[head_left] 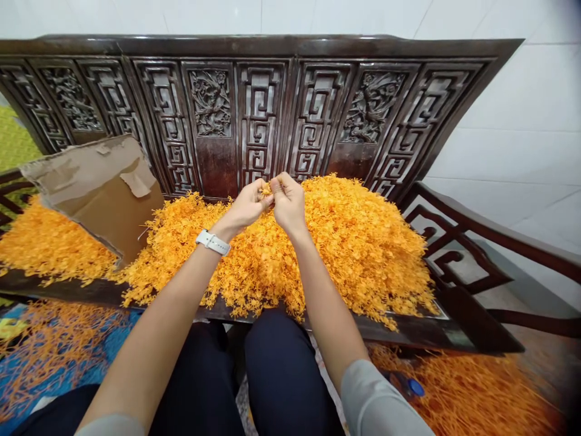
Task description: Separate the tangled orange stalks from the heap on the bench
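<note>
Both hands meet above a large heap of small orange artificial flowers (363,242) piled on a dark wooden bench seat. My left hand (249,206), with a white watch band (213,242) at its wrist, is closed with thumb and fingers pinched on a small orange flower piece (265,191). Right beside it my right hand (288,203) is closed too, its thumb and fingertips pressed against the same piece. The fingers partly hide what they pinch.
A torn cardboard sheet (100,194) stands in the flowers at the left. The carved bench back (215,163) rises behind, an armrest (499,227) at right. Orange stems (476,393) lie below on the right, near a blue-capped bottle (414,387); more orange stems (68,339) lie at left.
</note>
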The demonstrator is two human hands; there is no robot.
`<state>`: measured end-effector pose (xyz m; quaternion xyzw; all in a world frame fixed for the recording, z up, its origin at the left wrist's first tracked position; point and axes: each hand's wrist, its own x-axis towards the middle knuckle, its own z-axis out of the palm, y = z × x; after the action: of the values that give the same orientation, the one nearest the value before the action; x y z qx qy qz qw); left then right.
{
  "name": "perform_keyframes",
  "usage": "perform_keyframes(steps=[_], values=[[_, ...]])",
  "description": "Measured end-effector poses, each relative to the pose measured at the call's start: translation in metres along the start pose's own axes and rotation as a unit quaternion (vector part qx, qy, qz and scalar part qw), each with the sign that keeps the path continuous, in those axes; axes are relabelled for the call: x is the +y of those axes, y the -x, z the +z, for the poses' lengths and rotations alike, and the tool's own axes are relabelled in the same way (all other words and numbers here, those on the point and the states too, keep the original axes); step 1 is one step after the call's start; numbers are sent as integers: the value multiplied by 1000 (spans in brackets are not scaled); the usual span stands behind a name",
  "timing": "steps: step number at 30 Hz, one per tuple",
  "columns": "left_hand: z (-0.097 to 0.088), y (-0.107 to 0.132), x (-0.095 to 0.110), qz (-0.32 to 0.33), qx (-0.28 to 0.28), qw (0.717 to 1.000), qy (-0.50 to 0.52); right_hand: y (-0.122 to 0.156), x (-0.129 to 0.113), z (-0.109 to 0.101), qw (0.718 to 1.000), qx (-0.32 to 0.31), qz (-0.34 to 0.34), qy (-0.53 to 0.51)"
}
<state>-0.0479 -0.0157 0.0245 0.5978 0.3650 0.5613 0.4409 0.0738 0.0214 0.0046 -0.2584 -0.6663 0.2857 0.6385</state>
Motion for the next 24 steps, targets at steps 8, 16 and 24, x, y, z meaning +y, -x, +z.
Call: perform_keyframes(steps=[8, 16, 24], values=[[-22, 10, 9, -15, -119, 984, 135, 5, -26, -3, 937, -162, 147, -273], [-39, 17, 15, 21, -88, 974, 209, -37, -2, -70, 960, -39, 74, -267], [-34, 8, 3, -58, 62, 982, 166, -39, 61, -133, 881, -16, 56, 470]])
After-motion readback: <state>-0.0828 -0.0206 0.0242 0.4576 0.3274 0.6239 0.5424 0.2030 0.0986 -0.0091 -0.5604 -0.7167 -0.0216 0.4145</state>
